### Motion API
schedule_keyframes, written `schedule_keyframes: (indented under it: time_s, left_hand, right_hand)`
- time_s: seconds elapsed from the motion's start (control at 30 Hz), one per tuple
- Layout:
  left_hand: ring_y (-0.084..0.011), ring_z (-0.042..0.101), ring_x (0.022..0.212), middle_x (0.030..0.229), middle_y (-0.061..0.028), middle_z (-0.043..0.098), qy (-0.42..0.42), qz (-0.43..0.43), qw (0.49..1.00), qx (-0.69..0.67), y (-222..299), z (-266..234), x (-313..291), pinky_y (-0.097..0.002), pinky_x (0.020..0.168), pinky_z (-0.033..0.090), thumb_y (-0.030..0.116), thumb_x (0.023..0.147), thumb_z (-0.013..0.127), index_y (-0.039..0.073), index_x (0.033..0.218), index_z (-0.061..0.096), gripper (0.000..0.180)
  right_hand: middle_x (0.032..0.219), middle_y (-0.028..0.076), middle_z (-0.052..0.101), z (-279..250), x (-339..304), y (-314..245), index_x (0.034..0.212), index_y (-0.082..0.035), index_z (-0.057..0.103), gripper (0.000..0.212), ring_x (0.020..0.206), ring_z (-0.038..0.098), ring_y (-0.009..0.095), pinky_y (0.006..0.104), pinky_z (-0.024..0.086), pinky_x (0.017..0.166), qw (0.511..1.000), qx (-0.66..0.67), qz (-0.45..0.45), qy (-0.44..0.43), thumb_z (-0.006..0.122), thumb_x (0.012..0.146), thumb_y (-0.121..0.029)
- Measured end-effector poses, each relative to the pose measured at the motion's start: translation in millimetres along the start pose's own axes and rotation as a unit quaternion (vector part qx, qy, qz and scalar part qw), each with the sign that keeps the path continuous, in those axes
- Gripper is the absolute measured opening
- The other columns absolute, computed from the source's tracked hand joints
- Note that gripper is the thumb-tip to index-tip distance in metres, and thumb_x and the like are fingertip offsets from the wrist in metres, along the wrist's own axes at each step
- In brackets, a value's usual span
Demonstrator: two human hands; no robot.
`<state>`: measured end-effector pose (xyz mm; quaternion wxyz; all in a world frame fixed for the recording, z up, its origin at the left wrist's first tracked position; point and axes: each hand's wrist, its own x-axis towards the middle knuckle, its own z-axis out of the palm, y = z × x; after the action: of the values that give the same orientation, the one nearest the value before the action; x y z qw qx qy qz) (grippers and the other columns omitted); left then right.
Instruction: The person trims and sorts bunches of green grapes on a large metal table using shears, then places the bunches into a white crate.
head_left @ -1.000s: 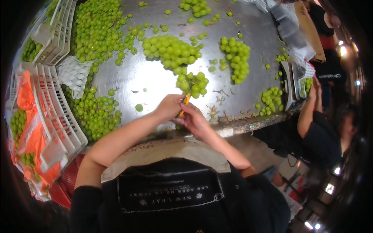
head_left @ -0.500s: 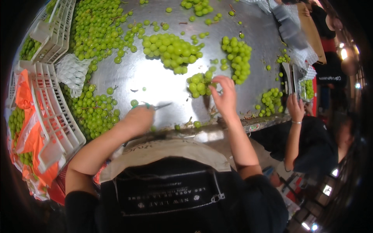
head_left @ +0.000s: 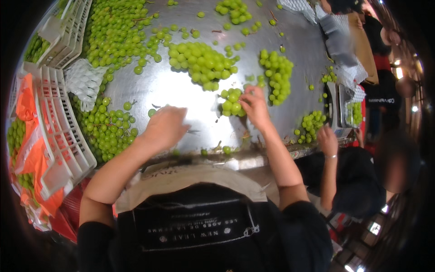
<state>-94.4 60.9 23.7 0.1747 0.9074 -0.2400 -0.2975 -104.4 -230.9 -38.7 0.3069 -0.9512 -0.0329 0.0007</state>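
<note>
A small bunch of green grapes [head_left: 232,102] lies on the metal table. My right hand [head_left: 256,108] is at its right side, thumb and fingers closed together on its edge. To the left, my left hand [head_left: 166,128] hovers over the table, palm down and smeared by motion; its fingers are hard to read, and whatever may be in them is hidden. Beyond my hands rests a large bunch of grapes [head_left: 201,64]. Another long bunch [head_left: 276,76] lies just past my right hand.
A heap of grapes [head_left: 113,34] covers the far left, with more grapes [head_left: 108,131] nearer. White plastic crates [head_left: 63,131] and white foam netting [head_left: 86,81] edge the left side. At right, a co-worker's hand [head_left: 327,141] is near a small bunch [head_left: 310,124] and a clear box [head_left: 352,111].
The scissors seen in my left hand before no longer show clearly; that hand has moved slightly up and right. My right thumb and fingers have closed in on the small bunch.
</note>
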Motion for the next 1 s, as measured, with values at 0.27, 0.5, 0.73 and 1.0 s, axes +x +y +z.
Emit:
schedule_keyframes:
  time_s: [0.27,0.5,0.73,1.0]
  left_hand:
    - [-0.0265,0.056,0.105,0.112,-0.0140,0.060,0.213,0.137,0.909,-0.329,16,-44,4,-0.0319,0.090,0.043,0.010,0.083,0.061,0.004,0.116,0.054,0.035]
    - [-0.0243,0.055,0.102,0.109,-0.0115,0.056,0.303,0.265,0.848,-0.346,53,-60,11,-0.0325,0.090,0.043,0.004,0.074,0.065,0.003,0.103,0.060,0.029]
    - [-0.0325,0.050,0.110,0.107,-0.0128,0.052,0.413,0.313,0.828,-0.215,66,-56,12,-0.0403,0.091,0.041,0.003,0.064,0.073,0.003,0.090,0.061,0.029]
    - [-0.0351,0.050,0.109,0.104,-0.0141,0.052,0.453,0.306,0.811,-0.210,60,-52,8,-0.0416,0.089,0.042,0.003,0.062,0.075,0.003,0.088,0.061,0.029]
  right_hand:
    - [0.121,0.013,0.050,-13,-9,-48,0.118,-0.004,0.050,0.037,0.115,0.048,0.027,0.0417,0.044,0.094,0.680,0.722,0.102,-0.072,0.056,0.087,-0.023]
    - [0.124,0.016,0.047,-17,-3,-93,0.125,-0.002,0.042,0.044,0.112,0.049,0.027,0.0401,0.043,0.095,0.504,0.855,0.114,-0.050,0.051,0.089,-0.026]
    - [0.121,0.014,0.049,-20,-6,-94,0.124,-0.003,0.043,0.039,0.109,0.052,0.024,0.0351,0.050,0.087,0.472,0.868,0.077,-0.131,0.047,0.091,-0.025]
    - [0.116,0.013,0.052,-16,-10,-121,0.119,-0.002,0.046,0.036,0.103,0.054,0.024,0.0343,0.049,0.085,0.518,0.845,0.116,-0.061,0.051,0.090,-0.022]
